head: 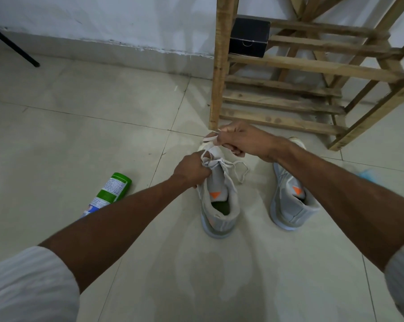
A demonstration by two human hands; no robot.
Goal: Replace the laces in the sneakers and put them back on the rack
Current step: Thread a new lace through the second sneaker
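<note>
Your pale tiled floor [98, 117] carries the left sneaker [220, 206] and right sneaker [289, 205], upright and apart, a green can [109, 192] on its side to their left, and the wooden rack [289, 63] just beyond, a black box [248, 38] on its slats.

The 2 arms reach forward, left hand [191, 170] and right hand [239, 140] each pinching the lace [213, 162].

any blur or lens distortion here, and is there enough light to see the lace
Head view: the wide-angle bend bows the wooden rack; the light is dim and flat, and shadows on the floor are soft; the white lace, gripped by the left hand and right hand, is readable; a blue thing at the right edge is smeared.
</note>
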